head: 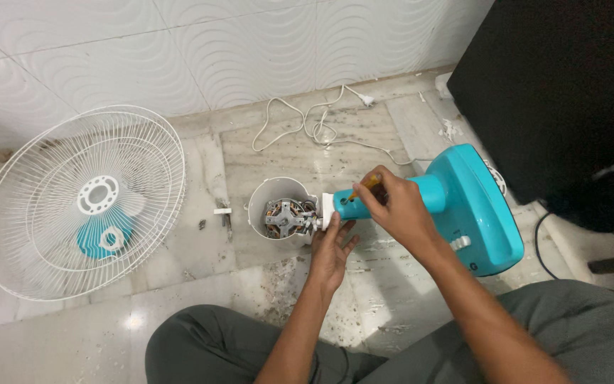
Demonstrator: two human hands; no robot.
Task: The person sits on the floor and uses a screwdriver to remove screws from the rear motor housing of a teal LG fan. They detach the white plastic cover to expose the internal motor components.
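On the marble floor (200, 256) before your knees, the teal fan body (456, 206) lies on its side, exposing the open motor housing (282, 210). Your left hand (332, 249) cups the neck joint from below, steadying it. Your right hand (392, 206) is clenched around a yellow-handled screwdriver (365, 186), tip angled at the joint. The wire guard (83, 203) leans against the wall, well apart.

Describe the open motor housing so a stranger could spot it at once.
Start at the big white wire fan guard lying on the floor at the left, then look right toward the turquoise fan base. Between them sits the white motor housing, just beyond the left hand. It alone shows copper windings inside.
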